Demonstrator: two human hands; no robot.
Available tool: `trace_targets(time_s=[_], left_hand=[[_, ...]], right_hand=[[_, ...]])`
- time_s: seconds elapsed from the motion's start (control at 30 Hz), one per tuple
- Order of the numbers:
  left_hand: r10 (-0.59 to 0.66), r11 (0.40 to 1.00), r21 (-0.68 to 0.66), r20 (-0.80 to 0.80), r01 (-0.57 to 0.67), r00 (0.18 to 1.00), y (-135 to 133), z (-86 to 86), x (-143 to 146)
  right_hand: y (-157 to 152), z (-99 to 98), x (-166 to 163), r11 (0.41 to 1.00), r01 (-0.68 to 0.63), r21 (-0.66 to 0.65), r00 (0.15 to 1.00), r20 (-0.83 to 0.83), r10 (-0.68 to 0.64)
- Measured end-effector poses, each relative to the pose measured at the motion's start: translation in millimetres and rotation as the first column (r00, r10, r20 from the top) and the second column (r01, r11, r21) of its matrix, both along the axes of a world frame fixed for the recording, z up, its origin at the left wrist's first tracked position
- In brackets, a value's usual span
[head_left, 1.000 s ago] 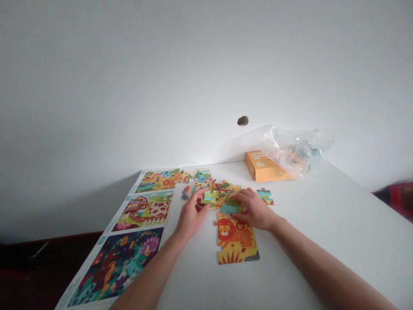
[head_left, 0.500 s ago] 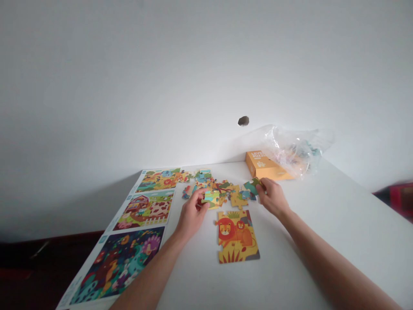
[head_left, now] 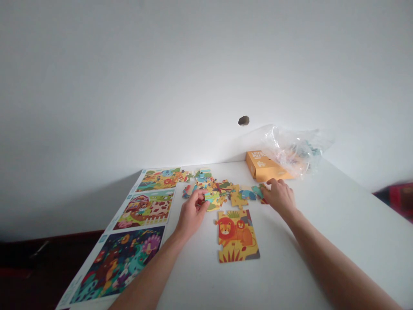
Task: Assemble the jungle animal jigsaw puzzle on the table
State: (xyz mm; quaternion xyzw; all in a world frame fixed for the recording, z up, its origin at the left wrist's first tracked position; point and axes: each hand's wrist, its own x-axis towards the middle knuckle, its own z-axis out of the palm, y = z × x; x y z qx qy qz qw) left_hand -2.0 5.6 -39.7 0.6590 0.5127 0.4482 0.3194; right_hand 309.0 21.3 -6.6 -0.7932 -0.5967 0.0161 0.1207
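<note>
My left hand (head_left: 191,214) pinches a green and yellow puzzle piece (head_left: 212,199) at the edge of a loose pile of puzzle pieces (head_left: 211,186). My right hand (head_left: 280,196) lies to the right of the pile, fingers curled down on a teal piece (head_left: 258,192) that rests on the white table (head_left: 338,224). A joined block of pieces showing a lion (head_left: 236,236) lies between my forearms, nearer to me. Beside the teal piece sit a blue and a yellow piece (head_left: 241,195).
A long sheet with three reference pictures (head_left: 138,224) runs along the table's left edge. An orange box (head_left: 263,165) and a clear plastic bag (head_left: 297,150) stand at the back right against the white wall. A dark spot (head_left: 243,120) marks the wall.
My right hand left the pile by the lion block, moved right and back, and came down on the teal piece near the orange box. My left hand kept its piece and hardly moved.
</note>
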Motion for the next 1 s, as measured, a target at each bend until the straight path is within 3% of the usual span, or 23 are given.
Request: trace_targets(time_s=[0.1, 0.2, 0.27, 0.33, 0.6, 0.83, 0.9, 1.0], left_hand=[[0.0, 1.0, -0.004, -0.005, 0.0, 1.0, -0.3, 0.4, 0.0], [0.002, 1.0, -0.006, -0.019, -0.002, 1.0, -0.8, 2.1, 0.2], [0.005, 1.0, -0.009, -0.021, -0.005, 1.0, -0.9, 3.0, 0.3], [0.007, 1.0, -0.012, -0.019, -0.007, 1.0, -0.7, 2.9, 0.3], [-0.005, 1.0, 0.01, -0.028, 0.006, 1.0, 0.2, 0.0, -0.9], [-0.009, 1.0, 0.013, -0.055, 0.009, 0.998, -1.0, 2.4, 0.1], [-0.005, 1.0, 0.014, -0.059, 0.006, 0.998, -0.8, 2.4, 0.5], [-0.003, 1.0, 0.017, -0.066, 0.004, 0.998, 0.1, 1.9, 0.5]], right_hand=[[-3.5, 1.2, -6.5, 0.985, -0.15, 0.084, 0.988, -0.016, 0.151], [-7.2, 1.7, -16.2, 0.879, -0.452, 0.156, 0.887, -0.025, 0.461], [-8.6, 0.9, -20.6, 0.813, -0.562, 0.15, 0.82, -0.029, 0.572], [-8.5, -0.2, -21.6, 0.799, -0.588, 0.13, 0.801, -0.046, 0.597], [-0.8, -3.0, -7.1, 0.858, -0.503, 0.102, 0.857, -0.069, 0.511], [-0.1, -2.9, 1.3, 0.937, -0.343, 0.071, 0.936, -0.052, 0.347], [-2.5, -1.0, -3.3, 0.899, -0.416, 0.134, 0.904, -0.045, 0.425], [-7.0, 0.7, -15.5, 0.782, -0.589, 0.204, 0.791, -0.051, 0.61]])
